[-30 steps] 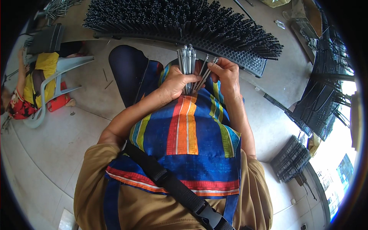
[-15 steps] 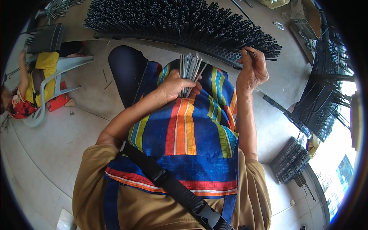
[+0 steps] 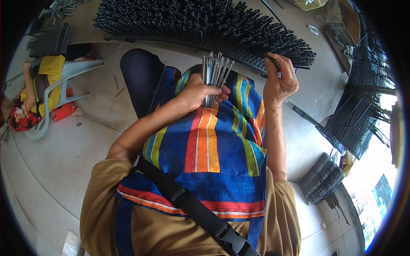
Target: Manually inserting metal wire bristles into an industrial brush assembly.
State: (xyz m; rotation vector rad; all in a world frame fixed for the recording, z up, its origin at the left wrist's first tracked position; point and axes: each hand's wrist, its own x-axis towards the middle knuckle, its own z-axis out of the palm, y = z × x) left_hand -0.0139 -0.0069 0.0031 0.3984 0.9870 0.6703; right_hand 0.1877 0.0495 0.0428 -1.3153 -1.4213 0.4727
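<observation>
My left hand (image 3: 200, 93) is wrapped round a bundle of thin silvery metal rods (image 3: 215, 74), held upright over my lap with the tops fanned slightly. Farther right, my right hand (image 3: 279, 79) is raised with thumb and index finger pinched at the near edge of a long black perforated rack (image 3: 179, 45). A small dark, thin piece shows between those fingers; its kind is too hidden to tell. Dense rows of black rods (image 3: 179, 19) stand in the rack, while several of its holes at the near right edge are unfilled.
A striped blue apron (image 3: 222, 149) covers my lap. At the left a person in yellow and red sits by a grey plastic chair (image 3: 51, 102). Black mesh racks (image 3: 358, 115) and a stack of dark grids (image 3: 321, 178) stand at the right. Loose rods (image 3: 62, 9) lie far left.
My right fingers have dipped and closed in slightly at the rack's edge. The rod bundle in my left hand has tilted a little to the right.
</observation>
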